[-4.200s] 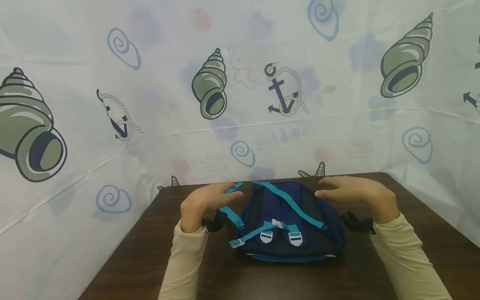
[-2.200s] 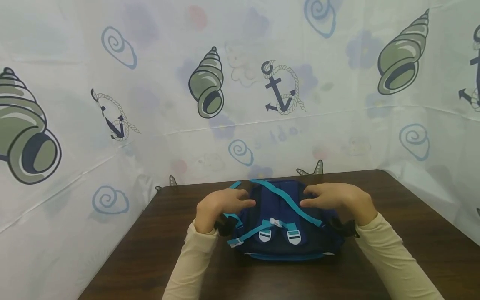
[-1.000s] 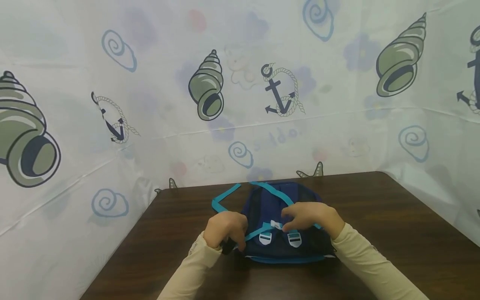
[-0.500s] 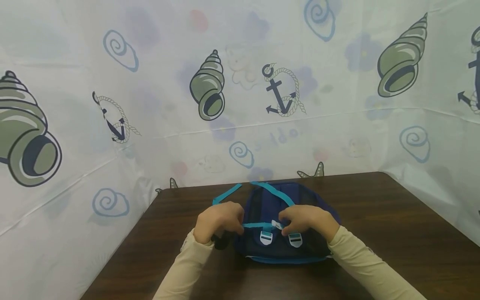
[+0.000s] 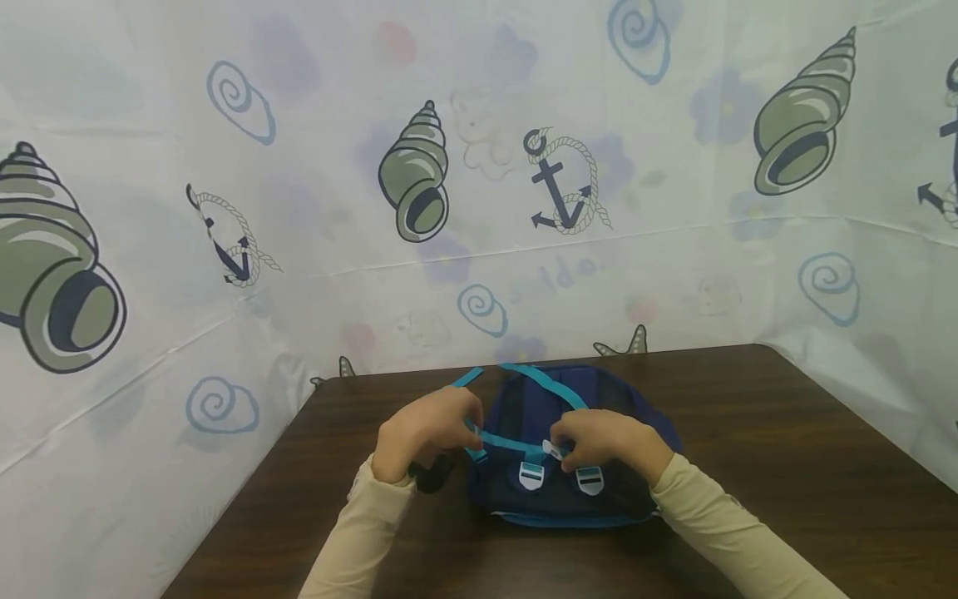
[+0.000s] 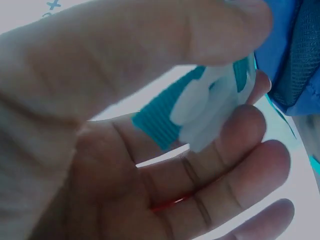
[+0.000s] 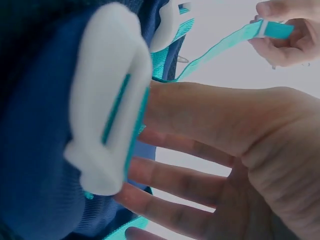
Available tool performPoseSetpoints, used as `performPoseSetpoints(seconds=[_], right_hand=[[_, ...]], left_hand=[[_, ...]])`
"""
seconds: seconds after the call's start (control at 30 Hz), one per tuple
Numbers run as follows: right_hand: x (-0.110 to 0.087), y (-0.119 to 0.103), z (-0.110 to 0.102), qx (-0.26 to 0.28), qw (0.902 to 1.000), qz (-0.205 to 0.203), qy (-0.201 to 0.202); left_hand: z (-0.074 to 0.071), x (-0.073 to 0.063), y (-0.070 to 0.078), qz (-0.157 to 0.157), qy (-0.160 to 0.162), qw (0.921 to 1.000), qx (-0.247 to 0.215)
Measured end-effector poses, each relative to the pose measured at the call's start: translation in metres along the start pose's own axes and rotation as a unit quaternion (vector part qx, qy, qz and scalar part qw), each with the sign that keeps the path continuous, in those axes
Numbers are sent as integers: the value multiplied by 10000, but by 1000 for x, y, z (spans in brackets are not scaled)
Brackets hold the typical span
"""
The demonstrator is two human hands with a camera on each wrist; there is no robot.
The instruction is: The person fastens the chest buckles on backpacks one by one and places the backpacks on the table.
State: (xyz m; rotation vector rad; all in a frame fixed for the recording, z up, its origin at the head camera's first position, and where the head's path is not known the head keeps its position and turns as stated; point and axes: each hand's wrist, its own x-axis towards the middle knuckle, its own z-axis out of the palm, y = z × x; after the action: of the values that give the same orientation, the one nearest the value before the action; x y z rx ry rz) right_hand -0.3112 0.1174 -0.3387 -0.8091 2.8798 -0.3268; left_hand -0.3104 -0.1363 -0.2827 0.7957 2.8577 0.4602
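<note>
A dark blue backpack (image 5: 539, 502) with teal straps lies on the table, two white strap adjusters (image 5: 590, 480) facing me. My left hand (image 5: 422, 428) pinches a white plastic buckle piece (image 6: 210, 107) on the end of a teal strap (image 5: 512, 443), thumb against fingers. That strap runs taut across the bag to a white buckle (image 5: 552, 450) in the middle. There my right hand (image 5: 614, 441) holds the white buckle between thumb and index finger. In the right wrist view a near strap adjuster (image 7: 107, 100) hides those fingertips.
The brown wooden table (image 5: 748, 499) reaches to a white curtain (image 5: 337, 166) printed with shells and anchors. Another teal strap (image 5: 550, 384) loops over the bag's top. A black wrist camera (image 5: 432, 472) sits under my left wrist.
Both hands came down from above the bag's sides to the strap and buckle. The left hand took hold of the strap's end piece and lifted it up and left, drawing the strap straight.
</note>
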Motion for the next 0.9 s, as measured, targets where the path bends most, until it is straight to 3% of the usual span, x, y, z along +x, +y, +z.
performPoseSetpoints(seconds=[0.1, 0.3, 0.47, 0.6, 0.7, 0.9], right_hand=[[1, 2, 0, -27, 10000, 18, 47], [1, 9, -8, 229, 9996, -157, 91], [-1, 19, -18, 569, 9958, -639, 318], [-4, 25, -28, 987, 9891, -941, 549], [-7, 30, -35, 1249, 9820, -1127, 858], [-6, 41, -43, 1425, 9679, -1316, 1601]], left_hand=[[-1, 0, -1, 103, -6, 9999, -66], [-4, 7, -4, 834, 347, 9957, -202], [-3, 15, -4, 1259, 703, 9848, -967], [2, 23, -5, 1519, 991, 9697, -1639], [6, 32, -5, 1753, 1181, 9537, -2140], [16, 47, -6, 2110, 1353, 9129, -3221]])
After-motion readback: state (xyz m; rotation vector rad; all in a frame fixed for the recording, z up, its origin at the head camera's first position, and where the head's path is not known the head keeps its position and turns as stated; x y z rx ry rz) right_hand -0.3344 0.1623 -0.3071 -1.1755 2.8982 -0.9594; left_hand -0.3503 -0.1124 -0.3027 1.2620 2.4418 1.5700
